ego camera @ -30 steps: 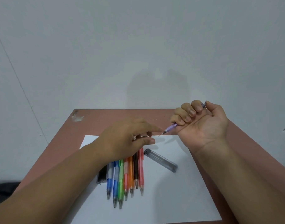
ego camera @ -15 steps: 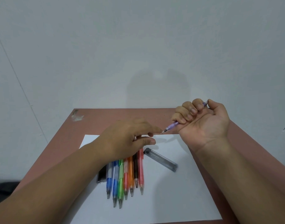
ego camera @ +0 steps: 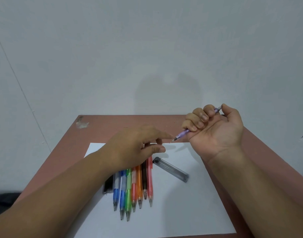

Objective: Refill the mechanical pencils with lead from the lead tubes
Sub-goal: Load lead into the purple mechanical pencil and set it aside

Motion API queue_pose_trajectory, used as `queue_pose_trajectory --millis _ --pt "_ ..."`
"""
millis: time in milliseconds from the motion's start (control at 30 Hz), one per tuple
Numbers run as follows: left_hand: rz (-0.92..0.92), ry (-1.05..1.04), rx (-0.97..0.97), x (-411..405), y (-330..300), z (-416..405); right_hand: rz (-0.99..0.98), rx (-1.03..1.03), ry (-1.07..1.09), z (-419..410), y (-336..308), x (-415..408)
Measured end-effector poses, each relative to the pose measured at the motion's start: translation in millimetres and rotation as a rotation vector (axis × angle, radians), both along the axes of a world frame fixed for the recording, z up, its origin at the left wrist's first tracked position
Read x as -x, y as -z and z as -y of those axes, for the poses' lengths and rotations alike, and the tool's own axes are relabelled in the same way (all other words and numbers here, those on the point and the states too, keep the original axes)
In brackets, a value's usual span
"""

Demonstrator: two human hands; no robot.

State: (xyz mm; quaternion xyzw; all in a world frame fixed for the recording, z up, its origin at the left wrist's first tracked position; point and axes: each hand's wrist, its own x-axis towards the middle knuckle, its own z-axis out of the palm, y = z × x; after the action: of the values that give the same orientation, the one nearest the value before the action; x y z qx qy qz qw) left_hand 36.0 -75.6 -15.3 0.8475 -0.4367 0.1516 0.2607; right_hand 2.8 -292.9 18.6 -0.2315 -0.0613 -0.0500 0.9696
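Right hand [ego camera: 216,127] gripped purple mechanical pencil [ego camera: 183,133] in its fist above the table [ego camera: 102,124], tip toward left hand [ego camera: 137,146], whose fingers were relaxed, over row of pencils [ego camera: 135,186], lead tube [ego camera: 171,169] on white paper [ego camera: 190,212]

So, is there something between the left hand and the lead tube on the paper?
Nothing visible blocks it. The left hand hovers above the row of pencils, and the lead tube lies apart on the paper, just right of that row, uncovered. The right hand grips the purple pencil farther back.
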Motion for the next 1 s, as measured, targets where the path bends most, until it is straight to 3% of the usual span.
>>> queue_pose_trajectory --millis 1000 --pt "0.009 0.005 0.005 0.0 -0.9 -0.3 0.002 0.014 0.036 -1.4 -1.5 1.3"
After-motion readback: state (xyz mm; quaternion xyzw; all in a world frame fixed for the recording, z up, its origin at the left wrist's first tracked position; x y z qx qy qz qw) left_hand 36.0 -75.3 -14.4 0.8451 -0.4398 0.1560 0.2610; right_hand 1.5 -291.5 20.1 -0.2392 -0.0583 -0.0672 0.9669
